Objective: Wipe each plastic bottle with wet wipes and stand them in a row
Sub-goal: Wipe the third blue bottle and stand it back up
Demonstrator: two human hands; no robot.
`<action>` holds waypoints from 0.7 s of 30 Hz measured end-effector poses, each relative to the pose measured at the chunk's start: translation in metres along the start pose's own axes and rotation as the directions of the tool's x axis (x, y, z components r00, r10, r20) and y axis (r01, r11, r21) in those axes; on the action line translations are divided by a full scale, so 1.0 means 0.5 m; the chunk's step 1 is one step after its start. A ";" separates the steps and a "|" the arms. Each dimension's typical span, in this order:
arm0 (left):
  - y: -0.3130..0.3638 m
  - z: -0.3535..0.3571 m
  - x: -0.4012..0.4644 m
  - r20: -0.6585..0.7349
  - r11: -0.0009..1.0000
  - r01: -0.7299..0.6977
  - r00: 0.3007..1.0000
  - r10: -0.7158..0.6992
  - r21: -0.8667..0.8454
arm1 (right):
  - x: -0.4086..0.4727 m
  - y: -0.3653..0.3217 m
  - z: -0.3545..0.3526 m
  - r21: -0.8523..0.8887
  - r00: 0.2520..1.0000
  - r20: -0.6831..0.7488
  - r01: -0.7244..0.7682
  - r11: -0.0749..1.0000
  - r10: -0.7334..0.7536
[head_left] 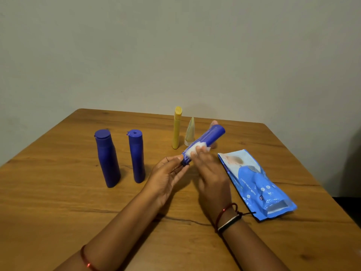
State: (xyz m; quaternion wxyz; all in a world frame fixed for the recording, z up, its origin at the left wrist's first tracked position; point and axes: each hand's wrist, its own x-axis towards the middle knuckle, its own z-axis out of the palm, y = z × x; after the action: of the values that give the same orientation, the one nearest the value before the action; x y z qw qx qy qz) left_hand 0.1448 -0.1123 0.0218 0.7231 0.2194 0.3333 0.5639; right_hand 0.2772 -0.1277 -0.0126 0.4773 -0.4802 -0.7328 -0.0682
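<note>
Your left hand (166, 173) pinches the cap end of a blue bottle (207, 143) held tilted above the table (58, 212); your right hand (211, 173) presses a wipe (195, 148) around it, left of the wipes pack (256, 182).

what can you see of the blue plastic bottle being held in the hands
The blue plastic bottle is smooth, opaque and cylindrical, held above the wooden table, tilted with its flat base up and away and its cap end low. The left hand pinches the cap end; the right hand presses a white wet wipe against its lower body.
</note>
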 end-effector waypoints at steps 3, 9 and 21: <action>0.007 -0.004 -0.006 0.029 0.994 0.055 0.998 -0.053 -0.097 | -0.010 -0.018 0.008 -0.037 0.980 0.117 0.166 0.985 -0.161; 0.013 -0.002 -0.006 0.024 0.991 0.087 0.996 -0.085 -0.102 | 0.002 0.000 -0.021 -0.143 0.972 0.113 0.219 0.965 -0.204; 0.005 0.001 -0.016 0.027 0.967 -0.085 0.996 0.081 0.240 | 0.012 0.050 -0.043 -0.120 0.974 -0.105 -0.214 0.969 0.202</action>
State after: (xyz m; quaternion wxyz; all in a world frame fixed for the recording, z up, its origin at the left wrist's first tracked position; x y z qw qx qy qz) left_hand 0.1424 -0.1194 0.0257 0.6696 0.3240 0.3837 0.5472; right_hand 0.3094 -0.1229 -0.0055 0.4828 -0.5809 -0.6494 -0.0876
